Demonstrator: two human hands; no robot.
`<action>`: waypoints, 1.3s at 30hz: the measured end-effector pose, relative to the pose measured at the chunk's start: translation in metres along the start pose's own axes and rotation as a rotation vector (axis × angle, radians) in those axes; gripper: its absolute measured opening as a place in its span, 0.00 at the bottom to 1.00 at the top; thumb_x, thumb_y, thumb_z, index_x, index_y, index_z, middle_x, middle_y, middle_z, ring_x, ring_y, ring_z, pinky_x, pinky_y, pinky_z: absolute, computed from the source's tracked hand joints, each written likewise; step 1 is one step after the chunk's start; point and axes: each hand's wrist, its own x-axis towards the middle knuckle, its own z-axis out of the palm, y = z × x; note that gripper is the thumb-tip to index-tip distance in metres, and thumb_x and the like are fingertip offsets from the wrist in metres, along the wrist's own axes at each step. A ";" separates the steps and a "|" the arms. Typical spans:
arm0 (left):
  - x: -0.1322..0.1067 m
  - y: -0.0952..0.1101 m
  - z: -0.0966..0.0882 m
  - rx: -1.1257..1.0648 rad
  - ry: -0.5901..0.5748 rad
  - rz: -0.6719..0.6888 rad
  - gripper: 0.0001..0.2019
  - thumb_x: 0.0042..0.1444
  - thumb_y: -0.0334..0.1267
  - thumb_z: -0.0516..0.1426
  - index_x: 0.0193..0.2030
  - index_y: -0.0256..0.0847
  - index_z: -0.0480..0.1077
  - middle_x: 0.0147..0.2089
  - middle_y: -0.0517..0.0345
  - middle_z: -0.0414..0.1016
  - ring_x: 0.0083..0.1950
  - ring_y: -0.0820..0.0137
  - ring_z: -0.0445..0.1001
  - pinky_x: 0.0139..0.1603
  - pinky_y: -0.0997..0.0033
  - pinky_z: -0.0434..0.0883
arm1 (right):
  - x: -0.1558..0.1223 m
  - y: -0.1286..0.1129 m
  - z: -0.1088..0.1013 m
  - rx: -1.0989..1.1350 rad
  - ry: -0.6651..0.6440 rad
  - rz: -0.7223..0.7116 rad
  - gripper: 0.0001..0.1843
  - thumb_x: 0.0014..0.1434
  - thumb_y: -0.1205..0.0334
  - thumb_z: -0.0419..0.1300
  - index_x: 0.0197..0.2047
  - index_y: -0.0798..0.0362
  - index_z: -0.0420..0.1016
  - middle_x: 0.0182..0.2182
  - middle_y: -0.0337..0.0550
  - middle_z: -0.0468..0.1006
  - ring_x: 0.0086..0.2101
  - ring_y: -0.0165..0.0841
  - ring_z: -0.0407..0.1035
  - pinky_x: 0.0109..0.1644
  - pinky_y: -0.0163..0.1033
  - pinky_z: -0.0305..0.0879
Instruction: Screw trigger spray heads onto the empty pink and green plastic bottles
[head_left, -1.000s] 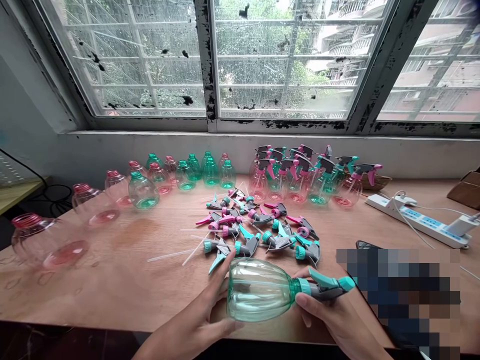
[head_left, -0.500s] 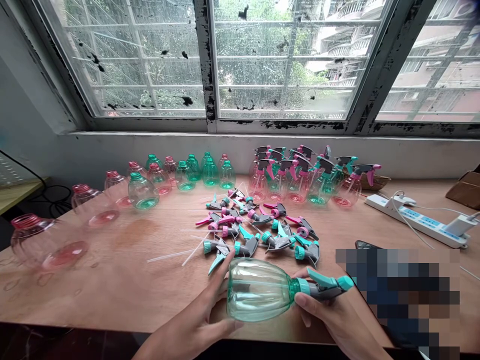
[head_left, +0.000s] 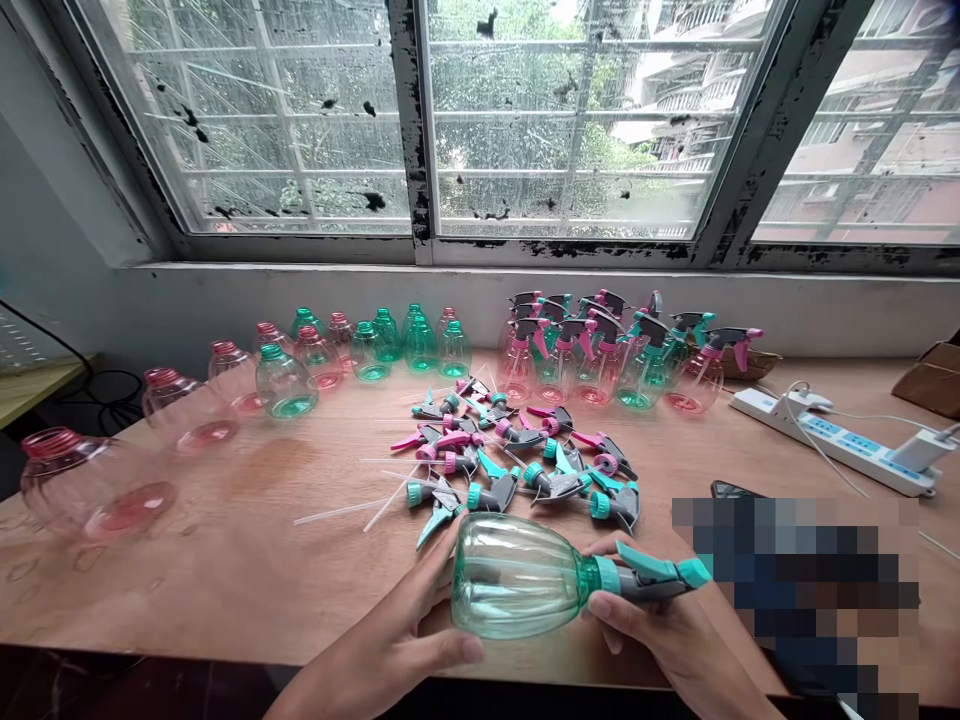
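A clear green spray bottle [head_left: 517, 578] lies on its side in the air near the table's front edge, its base to the left. On its neck sits a grey and teal trigger sprayer head [head_left: 652, 577], pointing right. My left hand [head_left: 409, 625] is wrapped round the bottle's base end, thumb below and fingers behind. With thumb and fingers my right hand [head_left: 645, 625] pinches the teal collar at the neck; some of its fingers are hidden behind. Just beyond the bottle lies a heap of loose sprayer heads [head_left: 559, 482], pink or teal with grey, with thin clear tubes.
Several open pink and green bottles [head_left: 287, 385] stand along the left and back. At the back right are bottles with sprayer heads fitted [head_left: 555, 370]. A white power strip [head_left: 832, 440] with cables lies at right, near a brown box [head_left: 930, 378]. A blurred patch covers the right front.
The bottle has shifted very slightly, its sprayer end a touch to the right. Both hands keep their hold, and the left fingers sit slightly lower behind the base.
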 end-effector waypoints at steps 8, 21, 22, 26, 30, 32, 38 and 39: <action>0.002 0.002 0.001 -0.043 -0.012 0.025 0.47 0.64 0.43 0.65 0.79 0.60 0.37 0.82 0.58 0.46 0.81 0.51 0.44 0.79 0.46 0.45 | 0.000 -0.001 0.000 -0.014 -0.012 -0.001 0.23 0.56 0.49 0.75 0.48 0.48 0.74 0.21 0.31 0.72 0.23 0.32 0.62 0.29 0.36 0.61; -0.001 0.002 0.003 0.040 0.014 0.024 0.46 0.68 0.33 0.60 0.78 0.64 0.32 0.83 0.62 0.39 0.83 0.61 0.32 0.79 0.55 0.49 | 0.000 0.003 -0.003 -0.111 0.060 -0.004 0.25 0.57 0.42 0.73 0.48 0.51 0.76 0.20 0.33 0.73 0.23 0.32 0.64 0.30 0.38 0.60; -0.001 0.002 0.003 0.035 0.013 0.025 0.47 0.67 0.33 0.60 0.78 0.65 0.32 0.83 0.62 0.38 0.83 0.61 0.31 0.79 0.56 0.49 | 0.000 0.002 -0.003 -0.121 0.054 -0.003 0.26 0.57 0.42 0.73 0.48 0.51 0.76 0.20 0.33 0.73 0.23 0.32 0.64 0.30 0.38 0.60; -0.001 -0.001 0.001 -0.035 0.001 0.003 0.51 0.63 0.37 0.65 0.78 0.64 0.32 0.83 0.60 0.34 0.82 0.56 0.39 0.79 0.54 0.49 | 0.001 0.000 -0.001 -0.124 0.018 -0.007 0.25 0.57 0.40 0.71 0.45 0.52 0.78 0.20 0.33 0.71 0.23 0.31 0.63 0.30 0.38 0.61; -0.001 -0.001 0.000 -0.039 -0.007 -0.015 0.48 0.64 0.41 0.64 0.79 0.58 0.35 0.83 0.56 0.38 0.82 0.53 0.41 0.79 0.51 0.46 | 0.000 -0.002 0.002 -0.083 0.016 -0.023 0.24 0.57 0.42 0.73 0.46 0.52 0.77 0.19 0.32 0.72 0.22 0.30 0.64 0.28 0.36 0.64; -0.001 0.000 0.001 -0.019 0.006 -0.023 0.49 0.63 0.40 0.65 0.79 0.58 0.35 0.83 0.57 0.38 0.82 0.53 0.40 0.80 0.50 0.45 | 0.000 -0.003 0.002 -0.063 0.031 -0.034 0.23 0.57 0.45 0.74 0.46 0.51 0.76 0.19 0.33 0.74 0.21 0.30 0.65 0.27 0.35 0.65; -0.001 0.001 0.002 0.057 0.013 0.011 0.50 0.64 0.37 0.64 0.79 0.62 0.32 0.83 0.58 0.36 0.82 0.55 0.40 0.80 0.49 0.45 | 0.000 -0.003 0.001 -0.061 0.044 -0.043 0.22 0.57 0.45 0.74 0.43 0.52 0.76 0.18 0.32 0.76 0.20 0.29 0.67 0.26 0.33 0.68; -0.002 0.000 0.002 0.062 0.010 0.010 0.52 0.62 0.38 0.66 0.79 0.61 0.32 0.83 0.58 0.37 0.82 0.55 0.39 0.80 0.49 0.45 | 0.000 -0.003 0.001 -0.063 0.047 -0.044 0.23 0.57 0.45 0.74 0.44 0.52 0.75 0.18 0.33 0.76 0.20 0.29 0.68 0.26 0.33 0.68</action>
